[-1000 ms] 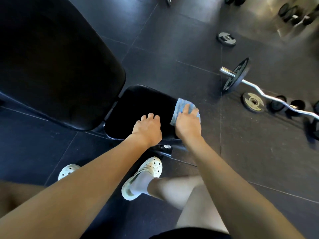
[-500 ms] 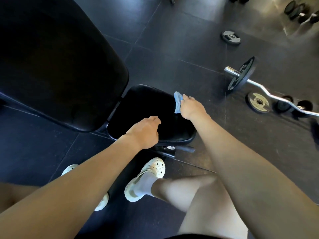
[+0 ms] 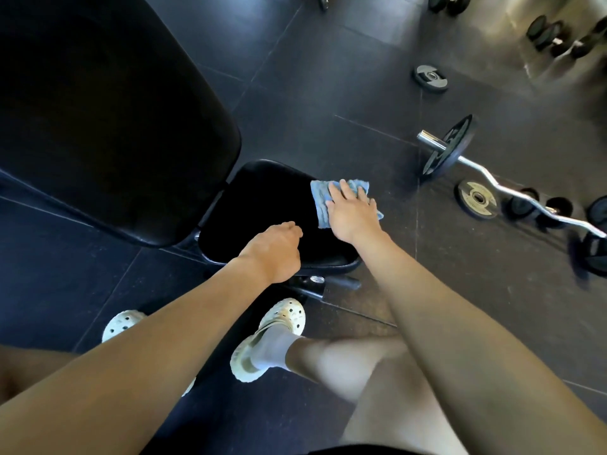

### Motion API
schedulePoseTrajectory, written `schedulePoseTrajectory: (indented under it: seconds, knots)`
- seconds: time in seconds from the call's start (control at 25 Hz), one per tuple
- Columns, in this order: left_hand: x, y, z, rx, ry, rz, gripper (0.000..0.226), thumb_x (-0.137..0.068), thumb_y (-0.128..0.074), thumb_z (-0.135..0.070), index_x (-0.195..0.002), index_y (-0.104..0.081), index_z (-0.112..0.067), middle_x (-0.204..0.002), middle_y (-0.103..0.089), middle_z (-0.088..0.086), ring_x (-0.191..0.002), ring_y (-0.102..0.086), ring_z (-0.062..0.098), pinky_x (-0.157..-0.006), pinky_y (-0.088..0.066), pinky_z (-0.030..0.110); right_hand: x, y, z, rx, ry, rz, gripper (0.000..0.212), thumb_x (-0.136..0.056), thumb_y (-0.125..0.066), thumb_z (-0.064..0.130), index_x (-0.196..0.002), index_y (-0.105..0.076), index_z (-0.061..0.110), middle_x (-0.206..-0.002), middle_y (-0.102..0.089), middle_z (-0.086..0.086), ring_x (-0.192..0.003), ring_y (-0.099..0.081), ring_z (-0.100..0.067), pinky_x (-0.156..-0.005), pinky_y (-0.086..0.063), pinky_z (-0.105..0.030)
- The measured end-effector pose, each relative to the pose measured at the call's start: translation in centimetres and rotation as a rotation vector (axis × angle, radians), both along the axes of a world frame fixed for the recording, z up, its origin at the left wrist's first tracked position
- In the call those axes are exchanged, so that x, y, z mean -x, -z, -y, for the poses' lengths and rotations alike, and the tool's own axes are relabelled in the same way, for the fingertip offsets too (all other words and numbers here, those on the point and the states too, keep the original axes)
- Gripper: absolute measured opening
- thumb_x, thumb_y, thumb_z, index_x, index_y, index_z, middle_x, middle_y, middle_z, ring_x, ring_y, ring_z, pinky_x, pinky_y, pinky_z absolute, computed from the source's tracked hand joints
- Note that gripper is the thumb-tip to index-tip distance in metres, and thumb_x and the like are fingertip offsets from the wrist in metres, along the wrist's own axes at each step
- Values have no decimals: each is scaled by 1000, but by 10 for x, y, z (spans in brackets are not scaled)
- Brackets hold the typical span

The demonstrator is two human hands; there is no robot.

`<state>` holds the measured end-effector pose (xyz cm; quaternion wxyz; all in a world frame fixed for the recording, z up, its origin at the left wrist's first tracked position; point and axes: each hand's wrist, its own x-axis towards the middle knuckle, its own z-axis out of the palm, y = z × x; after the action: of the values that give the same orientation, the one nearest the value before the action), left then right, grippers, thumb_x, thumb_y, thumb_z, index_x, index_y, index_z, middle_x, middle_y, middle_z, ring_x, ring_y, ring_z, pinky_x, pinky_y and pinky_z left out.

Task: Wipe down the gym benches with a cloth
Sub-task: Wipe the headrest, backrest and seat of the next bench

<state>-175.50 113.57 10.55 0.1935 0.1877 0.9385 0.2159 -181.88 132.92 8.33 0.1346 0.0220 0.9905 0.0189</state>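
Spread the previously bunched light-blue terry cloth (image 3: 320, 205) flat under the released right hand (image 3: 353, 213) at the right edge of the black padded bench seat (image 3: 262, 198), with the left hand (image 3: 274, 249) clenched empty beside it, so apparently resumed wiping.

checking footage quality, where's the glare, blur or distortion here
Head view: glare whitens the floor top right; the backrest and seat pad are crushed to black; the wide lens stretches the forearms; the plates at the right edge smear; the right hand and cloth are sharp.
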Motion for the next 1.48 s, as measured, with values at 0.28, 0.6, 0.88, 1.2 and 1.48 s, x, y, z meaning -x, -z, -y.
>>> schedulePoseTrajectory:
  seconds: [0.28,0.6,0.88,1.2,1.48]
  knots:
    - [-10,-2,-17,22,33,-106,37,-97,-49,-19,-133,-55,-11,-131,-50,10,-115,-53,28,-97,-50,43,-79,3,27,90,155,-132,68,-105,-45,22,-161,-10,6,-168,1,-19,-152,-1,-49,-119,-25,-60]
    - [19,-13,-31,218,141,-191,44,-104,-42,-34,-146,-50,-22,-130,-54,9,-108,-62,30,-89,-50,35,6,2,-17,305,279,-160,40,-104,-39,20,-143,-46,13,-141,-48,-14,-120,-53,-43,-97,-40,-43]
    - [32,-13,-34,236,143,-230,41,-103,-42,-35,-142,-52,-27,-121,-61,3,-93,-66,27,-77,-53,33,67,0,-37,562,452,158,24,-106,-42,20,-90,-59,13,-93,-58,-9,-106,-56,-29,-90,-42,-36]
    - [-3,-17,-27,249,132,-153,47,-101,-48,-31,-146,-45,-17,-130,-51,9,-101,-65,34,-79,-55,40,-28,-16,-13,461,408,-102,42,-110,-34,20,-148,-38,5,-154,-36,-19,-134,-42,-39,-105,-39,-43]
    - [-19,-8,-20,134,67,-37,50,-98,-48,-20,-146,-46,-9,-149,-45,12,-133,-50,31,-107,-45,45,-109,7,50,312,492,-187,69,-96,-54,10,-154,-20,-6,-164,-2,-23,-144,-23,-43,-110,-39,-49]
